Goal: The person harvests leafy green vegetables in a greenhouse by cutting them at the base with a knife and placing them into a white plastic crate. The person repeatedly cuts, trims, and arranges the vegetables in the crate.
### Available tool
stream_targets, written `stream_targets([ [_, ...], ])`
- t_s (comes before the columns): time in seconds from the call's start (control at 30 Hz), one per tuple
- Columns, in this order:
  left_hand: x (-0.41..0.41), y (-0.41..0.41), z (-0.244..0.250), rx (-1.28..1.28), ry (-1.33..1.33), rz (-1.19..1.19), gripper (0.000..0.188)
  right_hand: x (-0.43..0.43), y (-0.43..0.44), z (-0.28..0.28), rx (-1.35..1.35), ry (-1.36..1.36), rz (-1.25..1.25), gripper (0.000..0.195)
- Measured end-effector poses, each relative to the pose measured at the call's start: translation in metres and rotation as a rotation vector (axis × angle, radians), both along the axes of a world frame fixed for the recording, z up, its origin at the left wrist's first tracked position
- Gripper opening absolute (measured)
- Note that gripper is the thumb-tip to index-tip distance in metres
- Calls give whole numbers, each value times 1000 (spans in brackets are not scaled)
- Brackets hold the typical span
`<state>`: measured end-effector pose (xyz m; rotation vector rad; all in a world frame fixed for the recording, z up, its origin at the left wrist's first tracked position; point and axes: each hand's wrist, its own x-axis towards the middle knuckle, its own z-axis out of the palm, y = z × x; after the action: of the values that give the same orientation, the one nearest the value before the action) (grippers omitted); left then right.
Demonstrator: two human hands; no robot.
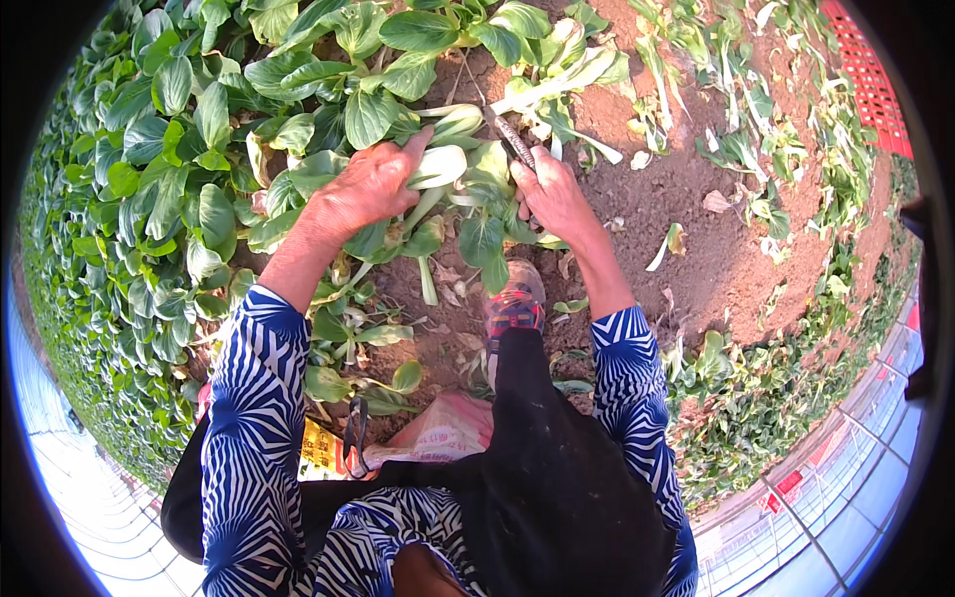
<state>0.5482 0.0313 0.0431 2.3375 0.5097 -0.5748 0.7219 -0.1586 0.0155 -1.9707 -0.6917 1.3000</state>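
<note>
My left hand (371, 180) grips a head of bok choy (440, 167) by its leaves, its pale stalk base pointing right. Another bok choy base (456, 123) lies just above it, close to the fingertips. My right hand (548, 188) is closed around the patterned handle of a knife (515, 144), which points up and left towards the stalks; little of the blade can be made out. Cut green leaves (481, 239) lie between my two hands. Growing bok choy plants (213, 216) stand thickly on the left and above my left hand.
My shoe (516, 298) is on the soil below the hands. Loose trimmed leaves (735, 112) are strewn over the brown soil (634, 261) on the right. A red plastic crate (873, 82) is at the upper right edge. A pinkish woven sack (440, 429) lies by my leg.
</note>
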Motion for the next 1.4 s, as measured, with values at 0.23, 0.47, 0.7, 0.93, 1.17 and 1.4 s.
stream_targets([
  [0.23,-14,2,18,-116,-10,304,69,-7,7,14,-29,-274,144,25],
  [0.47,-64,-22,87,-574,-336,703,53,-18,-3,73,683,258,-405,39],
  [0.7,-106,-103,110,-1247,-351,878,62,-51,-14,114,649,669,-227,45],
  [0.93,-132,-140,164,-668,-481,728,59,-57,-57,170,323,-751,-355,53],
  [1.17,-105,-125,180,-305,-840,368,46,-86,-39,170,577,196,-355,50],
  [1.4,-116,-109,155,-499,-357,544,50,-99,-12,97,356,268,-49,37],
])
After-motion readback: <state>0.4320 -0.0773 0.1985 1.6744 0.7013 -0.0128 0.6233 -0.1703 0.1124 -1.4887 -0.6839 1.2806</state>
